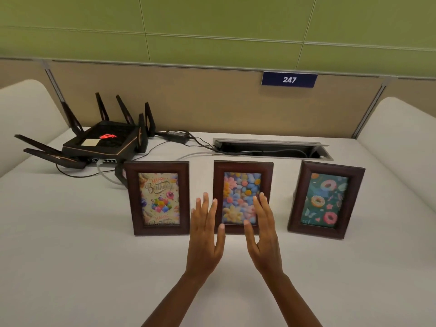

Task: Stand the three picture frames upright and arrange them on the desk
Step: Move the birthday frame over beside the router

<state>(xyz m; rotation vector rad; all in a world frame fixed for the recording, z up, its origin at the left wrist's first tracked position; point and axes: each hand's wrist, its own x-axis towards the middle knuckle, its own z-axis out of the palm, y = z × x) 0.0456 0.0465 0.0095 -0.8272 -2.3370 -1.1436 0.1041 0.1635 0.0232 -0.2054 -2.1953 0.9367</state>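
Observation:
Three dark wooden picture frames stand upright in a row on the white desk (70,256). The left frame (158,198) shows a birthday card with balloons. The middle frame (243,182) shows pastel flowers. The right frame (326,199) shows doughnuts on teal and is turned slightly. My left hand (205,234) and my right hand (263,232) hover in front of the middle frame, palms facing each other, fingers spread, holding nothing. Their fingertips overlap the frame's lower edges in view; I cannot tell whether they touch it.
A black router (103,142) with several antennas sits at the back left, cables trailing toward a power adapter (177,135) and an open cable tray (271,149). A beige partition with a "247" sign (289,79) bounds the back. Padded side panels flank the desk.

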